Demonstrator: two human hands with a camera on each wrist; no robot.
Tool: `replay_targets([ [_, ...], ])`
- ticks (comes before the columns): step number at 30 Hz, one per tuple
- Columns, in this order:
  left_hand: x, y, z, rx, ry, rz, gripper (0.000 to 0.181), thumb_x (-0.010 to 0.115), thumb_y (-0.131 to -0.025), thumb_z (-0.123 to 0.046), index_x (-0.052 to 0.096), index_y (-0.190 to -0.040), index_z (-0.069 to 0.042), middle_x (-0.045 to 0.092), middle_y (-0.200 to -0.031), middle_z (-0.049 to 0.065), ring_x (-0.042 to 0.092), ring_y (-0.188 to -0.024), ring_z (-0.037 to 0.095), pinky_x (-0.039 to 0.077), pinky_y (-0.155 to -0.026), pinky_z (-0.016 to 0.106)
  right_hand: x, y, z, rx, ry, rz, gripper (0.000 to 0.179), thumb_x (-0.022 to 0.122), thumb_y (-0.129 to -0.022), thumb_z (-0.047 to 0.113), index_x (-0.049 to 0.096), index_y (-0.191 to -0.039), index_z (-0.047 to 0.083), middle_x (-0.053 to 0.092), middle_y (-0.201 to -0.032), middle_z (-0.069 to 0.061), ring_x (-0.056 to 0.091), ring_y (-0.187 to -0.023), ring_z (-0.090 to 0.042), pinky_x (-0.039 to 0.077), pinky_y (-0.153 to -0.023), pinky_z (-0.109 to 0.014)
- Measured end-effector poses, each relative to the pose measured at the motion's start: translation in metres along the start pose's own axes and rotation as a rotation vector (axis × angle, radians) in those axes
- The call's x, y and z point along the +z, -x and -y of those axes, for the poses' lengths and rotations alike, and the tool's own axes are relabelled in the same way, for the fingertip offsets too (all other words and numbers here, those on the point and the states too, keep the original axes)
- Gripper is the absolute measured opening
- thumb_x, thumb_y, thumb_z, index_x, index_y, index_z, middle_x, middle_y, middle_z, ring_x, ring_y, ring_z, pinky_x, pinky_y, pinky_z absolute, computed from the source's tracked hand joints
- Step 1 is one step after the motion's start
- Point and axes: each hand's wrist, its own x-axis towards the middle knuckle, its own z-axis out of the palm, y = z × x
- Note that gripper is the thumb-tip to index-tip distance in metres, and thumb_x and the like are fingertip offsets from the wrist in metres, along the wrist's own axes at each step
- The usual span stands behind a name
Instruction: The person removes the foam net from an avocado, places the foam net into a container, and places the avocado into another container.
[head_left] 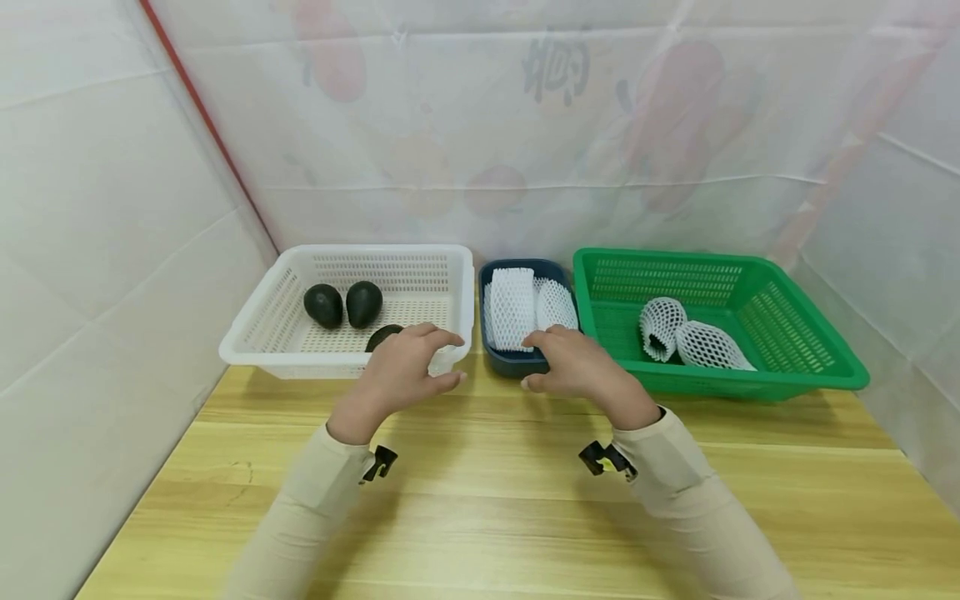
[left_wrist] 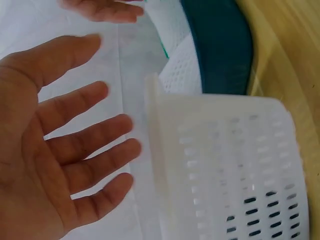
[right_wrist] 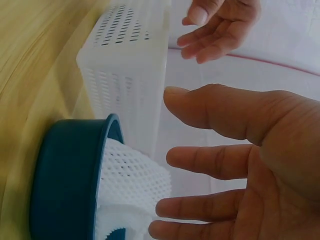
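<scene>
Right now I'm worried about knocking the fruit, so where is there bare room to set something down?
The table is bare between the two sleeves, in front of the blue bin. The white basket has bare floor right of its two back avocados. Crowded: the blue bin, mostly taken up by foam nets.

One wood-grain desk (head_left: 487, 508) carries one white perforated plastic basket (head_left: 375, 250), one green perforated plastic basket (head_left: 795, 382) and one rounded dark-blue plastic tub (head_left: 516, 366). The white basket contains three dark pear-shaped fruits (head_left: 364, 305); the tub, at least two white foam-net sleeves (head_left: 513, 308) (overlap hides the total); the green basket, two items in white foam netting (head_left: 708, 346).
</scene>
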Motion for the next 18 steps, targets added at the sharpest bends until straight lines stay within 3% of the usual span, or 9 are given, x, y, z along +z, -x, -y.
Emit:
replay_targets([
  [3,0.005,-0.001,-0.003,0.042,-0.007,-0.058,0.038,0.072,-0.078,-0.034,0.067,-0.109,-0.013,0.063,-0.103,0.003,0.061,-0.086,0.021,0.049,-0.066,0.037,0.0,0.003,-0.004,0.011,0.001,0.0,0.057,0.071,-0.082,0.031,0.053,-0.129,0.004,0.051,-0.124,-0.018,0.048,-0.111,-0.034,0.042,-0.087,-0.049],
  [6,0.008,-0.002,-0.006,0.062,-0.019,-0.068,0.038,0.073,-0.078,-0.034,0.067,-0.109,-0.012,0.064,-0.102,0.003,0.06,-0.087,0.021,0.049,-0.066,0.036,0.0,0.005,-0.006,0.022,-0.002,-0.006,0.056,0.071,-0.082,0.031,0.054,-0.129,0.005,0.051,-0.124,-0.017,0.048,-0.11,-0.035,0.042,-0.085,-0.052],
  [11,0.009,-0.003,-0.012,0.077,-0.019,-0.041,0.039,0.073,-0.077,-0.033,0.067,-0.109,-0.011,0.064,-0.103,0.003,0.059,-0.093,0.022,0.049,-0.071,0.037,-0.003,0.007,-0.011,0.032,0.004,-0.005,0.052,0.071,-0.082,0.03,0.055,-0.128,0.009,0.052,-0.121,-0.016,0.049,-0.107,-0.035,0.042,-0.08,-0.054],
  [18,0.013,-0.009,-0.022,0.089,0.01,0.025,0.042,0.073,-0.077,-0.036,0.066,-0.111,-0.012,0.063,-0.103,0.002,0.059,-0.09,0.02,0.049,-0.071,0.036,-0.008,0.009,-0.017,0.031,-0.006,-0.001,0.049,0.069,-0.084,0.029,0.056,-0.127,0.008,0.051,-0.124,-0.018,0.047,-0.112,-0.035,0.042,-0.084,-0.052],
])
